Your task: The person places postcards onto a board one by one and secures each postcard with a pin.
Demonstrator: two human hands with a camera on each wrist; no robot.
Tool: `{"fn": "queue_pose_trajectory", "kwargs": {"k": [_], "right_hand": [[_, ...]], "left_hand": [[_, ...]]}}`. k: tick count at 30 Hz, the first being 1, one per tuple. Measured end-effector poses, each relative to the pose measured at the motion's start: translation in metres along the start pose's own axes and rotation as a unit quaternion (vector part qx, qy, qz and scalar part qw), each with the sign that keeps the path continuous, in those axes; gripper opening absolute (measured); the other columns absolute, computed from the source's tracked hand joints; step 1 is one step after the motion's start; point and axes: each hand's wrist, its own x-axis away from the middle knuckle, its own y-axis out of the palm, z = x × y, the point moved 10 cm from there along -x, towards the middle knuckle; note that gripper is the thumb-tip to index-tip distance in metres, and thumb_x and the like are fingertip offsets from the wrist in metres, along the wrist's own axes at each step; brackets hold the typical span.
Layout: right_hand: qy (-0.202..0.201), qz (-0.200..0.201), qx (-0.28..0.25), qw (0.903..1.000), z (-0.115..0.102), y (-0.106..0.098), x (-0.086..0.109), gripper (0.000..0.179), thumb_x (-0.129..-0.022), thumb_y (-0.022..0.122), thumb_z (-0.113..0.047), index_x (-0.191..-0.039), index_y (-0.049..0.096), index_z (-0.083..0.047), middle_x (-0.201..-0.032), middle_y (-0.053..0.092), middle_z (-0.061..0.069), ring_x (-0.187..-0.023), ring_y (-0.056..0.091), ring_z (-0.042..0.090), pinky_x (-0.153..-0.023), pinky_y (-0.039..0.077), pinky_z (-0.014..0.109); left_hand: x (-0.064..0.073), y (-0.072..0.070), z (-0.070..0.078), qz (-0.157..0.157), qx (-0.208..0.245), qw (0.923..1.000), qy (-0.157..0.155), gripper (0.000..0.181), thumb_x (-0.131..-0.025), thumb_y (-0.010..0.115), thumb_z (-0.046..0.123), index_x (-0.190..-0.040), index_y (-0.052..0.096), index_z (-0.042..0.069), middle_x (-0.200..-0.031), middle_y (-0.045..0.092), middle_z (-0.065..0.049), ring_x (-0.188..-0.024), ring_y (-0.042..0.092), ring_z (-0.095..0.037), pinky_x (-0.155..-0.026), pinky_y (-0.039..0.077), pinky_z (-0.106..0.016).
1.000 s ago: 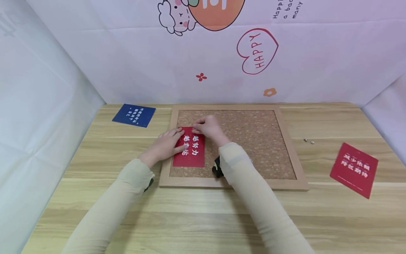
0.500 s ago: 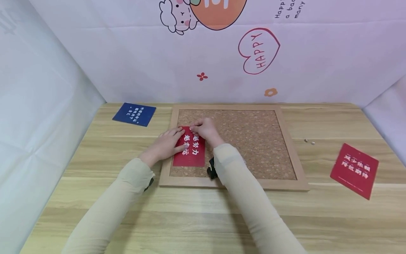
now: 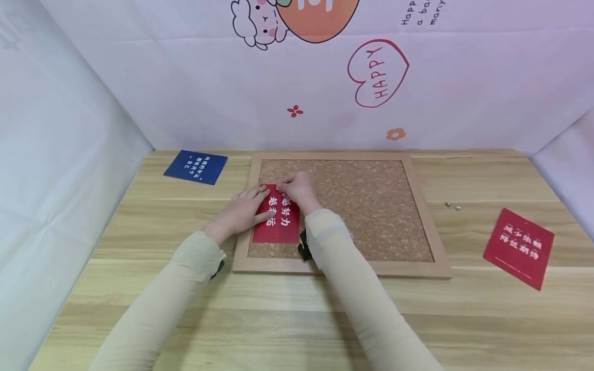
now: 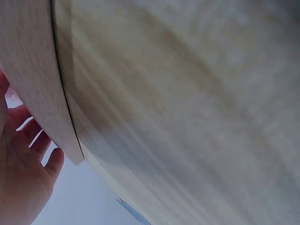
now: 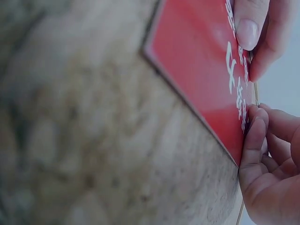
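Note:
A red card (image 3: 278, 233) with white characters lies on the left part of a wood-framed corkboard (image 3: 371, 206). My left hand (image 3: 238, 212) rests across the card's left side, thumb and fingers extended over it. My right hand (image 3: 299, 190) is at the card's far edge, its thumb and forefinger pinched together. Between those fingertips is a tiny item, probably a thumbtack, almost wholly hidden. In the right wrist view the right hand (image 5: 272, 173) touches the card (image 5: 197, 61) near its edge. The left wrist view has the left hand (image 4: 23, 173) beside the board's frame (image 4: 37, 70).
On the wooden table (image 3: 260, 319), a blue card (image 3: 197, 167) lies left of the board. To the right are two small metallic bits (image 3: 452, 206), like thumbtacks, and another red card (image 3: 518, 248). A white printed cloth (image 3: 209, 93) stands behind.
The right hand has shifted slightly left along the card's far edge, and its forearm has swung left. My left hand and the cards have stayed in place.

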Motion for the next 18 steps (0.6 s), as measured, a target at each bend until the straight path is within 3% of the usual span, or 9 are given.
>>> {"fn": "queue_pose_trajectory", "kwargs": {"k": [12,18], "right_hand": [[0.000,0.001,0.000,1.0000,0.0007,-0.0017,0.0003,0.020,-0.093,0.061,-0.015,-0.103,0.073,-0.002,-0.102,0.071,0.015,-0.064,0.054,0.006,-0.058,0.047,0.015],[0.015,0.004,-0.011,0.9998,0.0045,-0.0024,-0.0010,0.020,-0.092,0.063,-0.018,-0.100,0.073,-0.002,-0.086,0.069,0.009,-0.061,0.055,0.006,-0.055,0.048,0.015]], "left_hand": [[0.0005,0.0001,0.0015,-0.006,-0.011,0.9999,-0.010,0.070,-0.096,0.052,0.042,-0.149,0.029,0.001,-0.156,0.027,-0.019,-0.145,0.023,-0.038,-0.118,0.023,-0.055],[0.0000,0.0001,0.0007,-0.005,-0.008,0.9999,-0.011,0.071,-0.096,0.053,0.042,-0.149,0.029,0.001,-0.156,0.026,-0.019,-0.146,0.022,-0.038,-0.118,0.022,-0.055]]}}
